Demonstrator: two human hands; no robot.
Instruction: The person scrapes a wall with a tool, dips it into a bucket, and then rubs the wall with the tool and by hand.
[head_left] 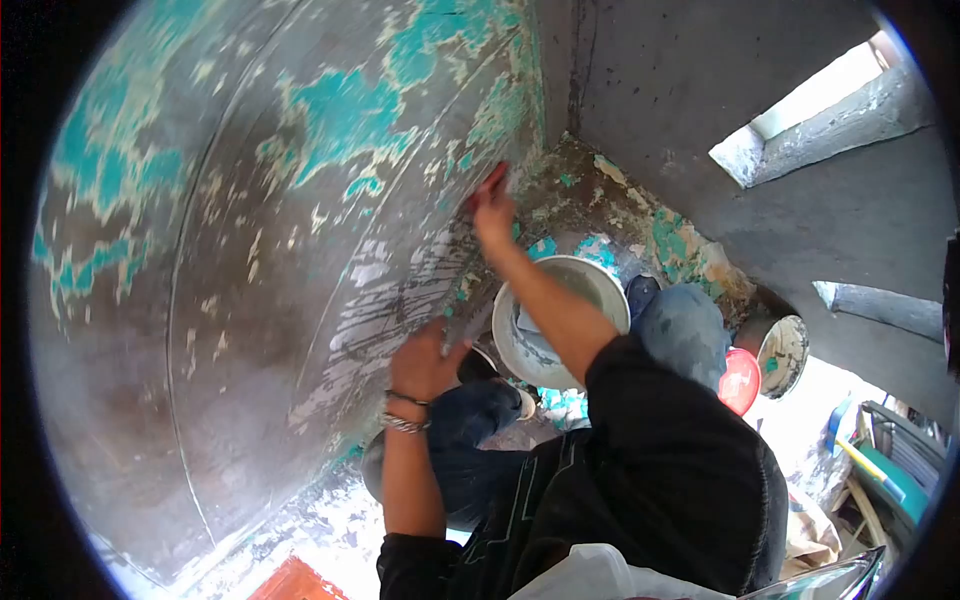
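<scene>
My right hand (494, 222) reaches forward to the wall, fingers wrapped round a red tool (490, 184) whose working end is blurred against the surface. The wall (290, 230) is grey-brown with patches of flaking turquoise paint and pale, streaky smears low down. Close to those smears is my left hand (424, 362), holding nothing, its thumb and a finger apart; a bracelet circles that wrist. Beneath my right forearm stands a white bucket (503, 340) with greyish liquid and something pale inside.
Paint flakes cover the floor (590, 190) along the corner. Right of my knee are a red round object (740, 382) and a tipped, crusted bucket (783, 357). A grey wall with slanted openings (830, 125) rises at right. An orange-red patch (296, 580) lies lower left.
</scene>
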